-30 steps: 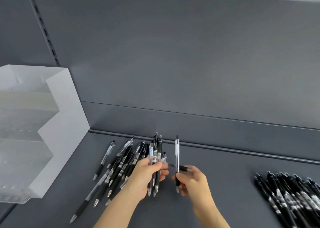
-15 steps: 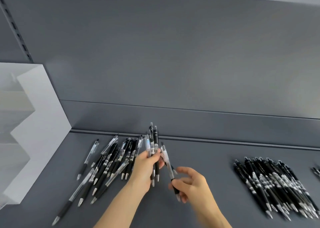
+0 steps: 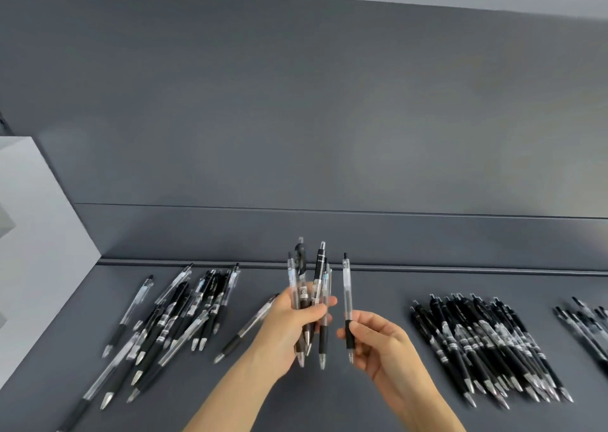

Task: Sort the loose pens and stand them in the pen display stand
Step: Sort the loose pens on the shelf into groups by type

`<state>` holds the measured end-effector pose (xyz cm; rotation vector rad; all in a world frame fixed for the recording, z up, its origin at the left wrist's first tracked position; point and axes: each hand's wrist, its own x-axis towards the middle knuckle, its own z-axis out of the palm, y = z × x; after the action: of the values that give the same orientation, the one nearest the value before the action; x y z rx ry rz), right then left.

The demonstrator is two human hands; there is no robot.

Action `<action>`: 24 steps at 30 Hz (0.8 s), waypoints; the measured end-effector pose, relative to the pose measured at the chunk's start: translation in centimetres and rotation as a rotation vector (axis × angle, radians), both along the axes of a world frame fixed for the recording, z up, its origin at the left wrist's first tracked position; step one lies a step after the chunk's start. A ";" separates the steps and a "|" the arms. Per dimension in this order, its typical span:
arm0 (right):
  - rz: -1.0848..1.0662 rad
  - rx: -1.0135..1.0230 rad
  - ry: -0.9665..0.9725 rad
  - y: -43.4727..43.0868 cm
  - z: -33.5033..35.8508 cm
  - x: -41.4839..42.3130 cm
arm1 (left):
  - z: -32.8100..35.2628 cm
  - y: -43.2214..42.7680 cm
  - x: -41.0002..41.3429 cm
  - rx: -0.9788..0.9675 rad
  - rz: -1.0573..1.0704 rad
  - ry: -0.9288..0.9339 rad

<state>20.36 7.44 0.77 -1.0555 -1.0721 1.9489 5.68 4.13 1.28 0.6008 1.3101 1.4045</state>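
A bundle of pens (image 3: 311, 288), some clear and some black, stands nearly upright in the left hand (image 3: 288, 328), tips down and clickers up, held above the shelf (image 3: 362, 398). That hand's fingers (image 3: 317, 310) are curled round the middle of the bundle. Just beside it, and apart from it, the right hand (image 3: 381, 346) pinches a single clear pen (image 3: 347, 295) by its black grip, also upright with the tip down; its fingers (image 3: 366, 323) are bent round the barrel. To the left of the hands a loose heap of pens (image 3: 177, 316) lies fanned on the shelf, mixed clear and black, tips towards the person, and one clear pen (image 3: 250, 325) lies by itself between that heap and the left wrist. To the right lies a dense pile of black pens (image 3: 477, 343), side by side, and further right, at the frame edge, part of another group of pens (image 3: 589, 329). The white pen display stand (image 3: 42, 250) stands at the far left, cut off by the frame; its compartments are not visible. A grey back panel (image 3: 296, 119) rises behind the shelf.
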 end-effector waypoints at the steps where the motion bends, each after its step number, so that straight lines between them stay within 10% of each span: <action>1: -0.005 -0.005 -0.002 0.2 -0.1 0.7 | 0.0 0.4 0.8 -0.014 -0.009 -0.036; 24: -0.210 0.116 -0.206 8.1 0.9 22.3 | 1.4 10.3 26.4 -0.065 0.078 -0.135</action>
<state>42.61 15.52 1.66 -1.2709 -1.1201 1.6198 32.13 14.43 2.66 0.4079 1.2780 1.4347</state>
